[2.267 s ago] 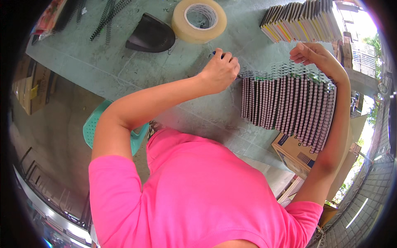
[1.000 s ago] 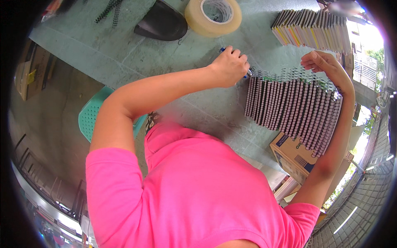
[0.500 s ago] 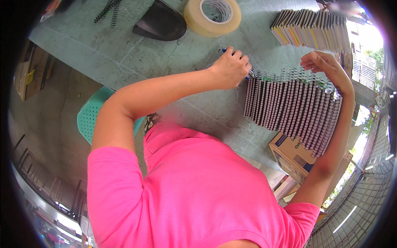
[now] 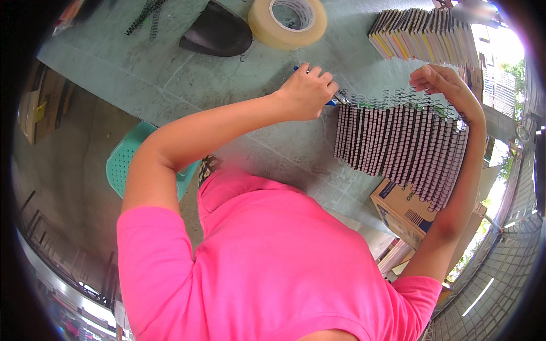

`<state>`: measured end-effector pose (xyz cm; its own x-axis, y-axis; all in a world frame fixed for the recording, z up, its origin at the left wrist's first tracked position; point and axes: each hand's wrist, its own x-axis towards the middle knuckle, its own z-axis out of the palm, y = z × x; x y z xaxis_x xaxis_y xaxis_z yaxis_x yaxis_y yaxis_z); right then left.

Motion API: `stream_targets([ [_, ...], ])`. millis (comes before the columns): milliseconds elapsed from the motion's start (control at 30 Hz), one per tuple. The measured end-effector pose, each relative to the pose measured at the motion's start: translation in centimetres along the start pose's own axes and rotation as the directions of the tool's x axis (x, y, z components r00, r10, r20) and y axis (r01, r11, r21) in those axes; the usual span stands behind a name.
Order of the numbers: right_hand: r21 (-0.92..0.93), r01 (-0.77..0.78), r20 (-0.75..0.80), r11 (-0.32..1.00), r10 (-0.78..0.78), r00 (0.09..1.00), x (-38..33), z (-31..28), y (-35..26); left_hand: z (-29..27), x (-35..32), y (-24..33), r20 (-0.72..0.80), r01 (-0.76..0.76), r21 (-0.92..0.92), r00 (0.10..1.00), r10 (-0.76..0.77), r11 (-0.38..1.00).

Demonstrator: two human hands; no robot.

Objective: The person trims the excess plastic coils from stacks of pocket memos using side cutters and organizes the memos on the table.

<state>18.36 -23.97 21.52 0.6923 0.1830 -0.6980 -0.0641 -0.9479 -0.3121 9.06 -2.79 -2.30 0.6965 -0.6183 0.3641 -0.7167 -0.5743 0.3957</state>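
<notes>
Two hands work at a row of spiral-bound notebooks [image 4: 401, 150] laid overlapping on the grey table [image 4: 170, 85]. Left hand [image 4: 307, 91], at the row's left end: fingers curled shut on a blue-handled tool [image 4: 331, 103], of which only a short blue stub at each side of the fist shows; its working tip is too small to make out. Right hand [image 4: 441, 82], at the row's far right corner: fingers half bent and loosely apart over the black wire coils [image 4: 392, 96] that stand out from the row's far edge; whether they pinch a coil cannot be told. Beyond the row, a second stack of notebooks [image 4: 424, 31] is partly washed out by glare at the picture's rim. Left of that stack lie a roll of tan packing tape [image 4: 287, 20] and a dark curved object [image 4: 216, 34], both cut off at the top edge, and loose wire spirals [image 4: 145, 14] further left. Below the row, past the table edge, a cardboard box [image 4: 406, 213] stands, its contents hidden by the right forearm. A teal plastic stool [image 4: 128, 165] is half covered by the left arm. Bare tabletop lies left of the row.
</notes>
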Motion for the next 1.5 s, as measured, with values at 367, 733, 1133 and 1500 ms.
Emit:
stream_targets([
  [367, 0.011, 0.017, 0.004, 1.0, -0.017, 1.0, 0.0, 0.1, 0.0, -0.2, 1.1, 0.6, 0.05, -0.038, 0.014, 0.998, 0.038, 0.999],
  [733, -0.011, 0.039, 0.01, 0.999, -0.039, 0.999, 0.1, -0.1, 0.2, -0.3, 1.3, 0.7, 0.18, -0.013, 0.006, 0.984, 0.012, 1.0],
  [1133, -0.025, 0.002, -0.03, 1.0, -0.002, 1.0, 0.1, 0.1, 0.2, 0.0, -0.5, 0.1, -0.047, -0.032, -0.038, 0.998, 0.03, 0.999],
  [1500, -0.019, 0.018, -0.026, 1.0, -0.018, 1.0, 0.2, 0.1, 0.3, -0.4, 0.4, 0.8, 0.001, -0.051, 0.039, 0.999, 0.051, 0.998],
])
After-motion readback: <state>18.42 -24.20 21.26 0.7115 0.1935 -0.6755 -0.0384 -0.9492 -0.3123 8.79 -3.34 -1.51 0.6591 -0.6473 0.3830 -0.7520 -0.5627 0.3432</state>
